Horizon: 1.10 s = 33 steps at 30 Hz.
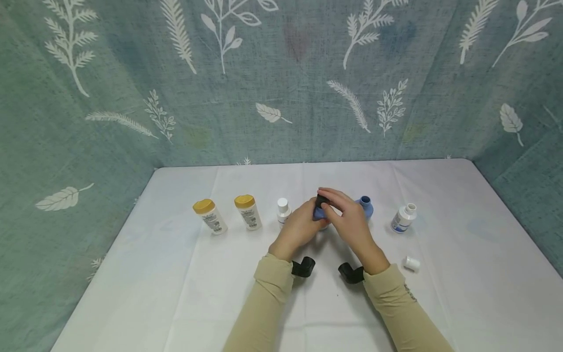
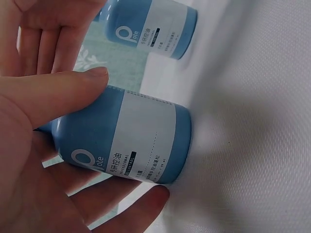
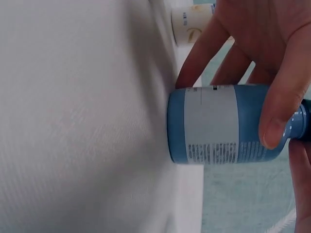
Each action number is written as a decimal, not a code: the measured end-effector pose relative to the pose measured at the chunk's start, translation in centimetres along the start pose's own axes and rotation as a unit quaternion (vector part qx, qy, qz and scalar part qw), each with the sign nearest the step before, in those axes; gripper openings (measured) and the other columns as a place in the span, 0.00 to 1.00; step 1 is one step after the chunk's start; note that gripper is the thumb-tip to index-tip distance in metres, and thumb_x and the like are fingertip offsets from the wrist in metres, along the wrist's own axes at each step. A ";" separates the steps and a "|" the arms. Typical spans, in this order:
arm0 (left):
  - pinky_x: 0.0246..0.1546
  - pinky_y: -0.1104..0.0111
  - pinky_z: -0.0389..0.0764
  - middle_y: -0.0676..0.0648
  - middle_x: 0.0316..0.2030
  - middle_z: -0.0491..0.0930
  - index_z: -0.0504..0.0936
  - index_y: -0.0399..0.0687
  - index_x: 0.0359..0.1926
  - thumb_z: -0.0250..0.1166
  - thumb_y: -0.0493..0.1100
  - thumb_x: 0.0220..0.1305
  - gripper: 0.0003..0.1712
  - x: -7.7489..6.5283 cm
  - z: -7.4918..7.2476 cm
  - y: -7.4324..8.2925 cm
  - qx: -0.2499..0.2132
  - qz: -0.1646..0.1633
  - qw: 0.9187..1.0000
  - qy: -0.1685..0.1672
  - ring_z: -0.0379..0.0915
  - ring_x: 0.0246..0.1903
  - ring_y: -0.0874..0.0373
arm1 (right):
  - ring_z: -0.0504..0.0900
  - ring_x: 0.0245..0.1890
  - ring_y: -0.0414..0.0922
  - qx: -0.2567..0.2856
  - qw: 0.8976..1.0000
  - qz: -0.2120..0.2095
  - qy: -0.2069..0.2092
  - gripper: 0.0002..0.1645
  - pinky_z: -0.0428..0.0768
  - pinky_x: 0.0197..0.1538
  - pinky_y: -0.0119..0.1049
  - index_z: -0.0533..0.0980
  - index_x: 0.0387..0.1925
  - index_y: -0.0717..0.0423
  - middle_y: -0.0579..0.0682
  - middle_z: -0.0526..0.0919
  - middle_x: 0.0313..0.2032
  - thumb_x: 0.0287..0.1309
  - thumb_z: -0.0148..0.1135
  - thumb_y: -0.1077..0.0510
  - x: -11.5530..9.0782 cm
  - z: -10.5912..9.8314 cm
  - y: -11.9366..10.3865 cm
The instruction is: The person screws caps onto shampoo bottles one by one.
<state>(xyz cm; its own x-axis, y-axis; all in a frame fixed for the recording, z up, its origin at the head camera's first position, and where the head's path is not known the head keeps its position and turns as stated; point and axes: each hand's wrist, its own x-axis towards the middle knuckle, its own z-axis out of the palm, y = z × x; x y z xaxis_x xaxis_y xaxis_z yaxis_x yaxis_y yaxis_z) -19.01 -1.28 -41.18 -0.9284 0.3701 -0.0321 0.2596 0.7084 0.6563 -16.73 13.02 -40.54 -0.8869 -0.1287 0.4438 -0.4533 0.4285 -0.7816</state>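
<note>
A blue bottle (image 2: 141,141) with a white label band stands on the white cloth. My left hand (image 1: 303,222) grips its body, the thumb across the shoulder and the fingers round the far side. On its neck sits a black cap (image 1: 322,201), which my right hand (image 1: 352,222) pinches between thumb and fingers from above. The cap's edge shows dark at the border of the right wrist view. Just right of the hands stands a second blue bottle (image 1: 366,206) with an open mouth; its label faces the left wrist camera.
Two white bottles with yellow caps (image 1: 245,201) stand at left, and a small white-capped bottle (image 1: 283,211) is beside my left hand. At right an uncapped white bottle (image 1: 402,220) stands behind a loose white cap (image 1: 412,264). A leaf-patterned curtain (image 1: 303,117) hangs at the back.
</note>
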 end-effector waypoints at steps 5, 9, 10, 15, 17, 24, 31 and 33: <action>0.54 0.58 0.71 0.45 0.55 0.74 0.64 0.45 0.63 0.62 0.52 0.59 0.34 0.1 0.0 0.0 -0.003 -0.001 1.000 0.000 0.71 0.54 0.52 | 0.71 0.59 0.40 0.006 1.000 0.002 -0.015 0.20 0.72 0.56 0.32 0.74 0.56 0.52 0.46 0.74 0.58 0.61 0.55 0.62 -0.1 -0.2 0.0; 0.54 0.57 0.71 0.46 0.55 0.74 0.64 0.46 0.63 0.62 0.53 0.59 0.34 0.1 0.1 0.0 -0.004 -0.002 1.000 -0.001 0.71 0.54 0.52 | 0.72 0.57 0.42 0.021 1.000 0.011 -0.015 0.20 0.72 0.56 0.32 0.74 0.55 0.53 0.48 0.75 0.56 0.60 0.56 0.63 0.0 -0.1 0.2; 0.54 0.57 0.71 0.46 0.55 0.74 0.65 0.46 0.63 0.61 0.54 0.59 0.34 0.1 0.1 0.0 -0.004 -0.002 1.000 0.000 0.71 0.54 0.52 | 0.73 0.56 0.43 0.030 0.999 0.015 -0.011 0.20 0.73 0.56 0.33 0.74 0.54 0.54 0.49 0.75 0.55 0.60 0.56 0.64 0.0 0.0 0.2; 0.51 0.56 0.72 0.46 0.54 0.75 0.65 0.49 0.63 0.58 0.56 0.60 0.32 0.1 0.5 0.0 0.004 -0.007 1.000 0.011 0.72 0.53 0.51 | 0.76 0.53 0.51 0.067 0.997 0.037 0.014 0.20 0.74 0.55 0.43 0.73 0.53 0.60 0.56 0.76 0.53 0.58 0.57 0.67 0.0 0.4 0.6; 0.50 0.56 0.73 0.46 0.53 0.75 0.66 0.49 0.61 0.56 0.56 0.62 0.30 0.1 0.7 0.0 0.005 -0.008 1.000 0.022 0.73 0.52 0.51 | 0.76 0.52 0.51 0.070 0.996 0.044 0.021 0.20 0.74 0.54 0.45 0.73 0.53 0.60 0.56 0.76 0.52 0.58 0.58 0.65 0.0 0.5 0.6; 0.48 0.56 0.74 0.46 0.51 0.76 0.69 0.49 0.58 0.54 0.57 0.64 0.26 0.1 0.8 0.3 -0.003 -0.017 0.999 0.031 0.74 0.50 0.51 | 0.77 0.51 0.44 0.047 0.996 0.063 0.033 0.23 0.76 0.52 0.37 0.74 0.54 0.51 0.48 0.76 0.50 0.55 0.63 0.55 0.0 0.6 0.6; 0.48 0.56 0.74 0.46 0.51 0.76 0.68 0.49 0.59 0.52 0.57 0.64 0.27 0.0 0.7 0.5 -0.006 -0.016 1.000 0.026 0.74 0.50 0.51 | 0.75 0.53 0.42 0.033 0.997 0.070 0.015 0.26 0.75 0.53 0.33 0.70 0.59 0.46 0.46 0.75 0.54 0.58 0.60 0.52 -0.1 0.3 0.7; 0.47 0.56 0.75 0.46 0.51 0.77 0.68 0.48 0.59 0.51 0.58 0.65 0.28 0.0 0.7 0.6 -0.006 -0.017 1.000 0.025 0.75 0.49 0.51 | 0.74 0.55 0.42 0.038 0.996 0.076 -0.005 0.26 0.74 0.55 0.32 0.68 0.61 0.44 0.46 0.73 0.57 0.61 0.57 0.54 -0.2 0.1 0.6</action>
<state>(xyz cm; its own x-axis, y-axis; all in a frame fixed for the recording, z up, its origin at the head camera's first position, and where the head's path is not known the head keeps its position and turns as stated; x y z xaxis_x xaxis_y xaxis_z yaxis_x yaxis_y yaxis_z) -18.68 -0.40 -41.33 -0.9491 0.3145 -0.0178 0.2236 0.7124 0.6652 -16.86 13.25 -41.15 -0.9464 -0.0775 0.3135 -0.3191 0.3740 -0.8708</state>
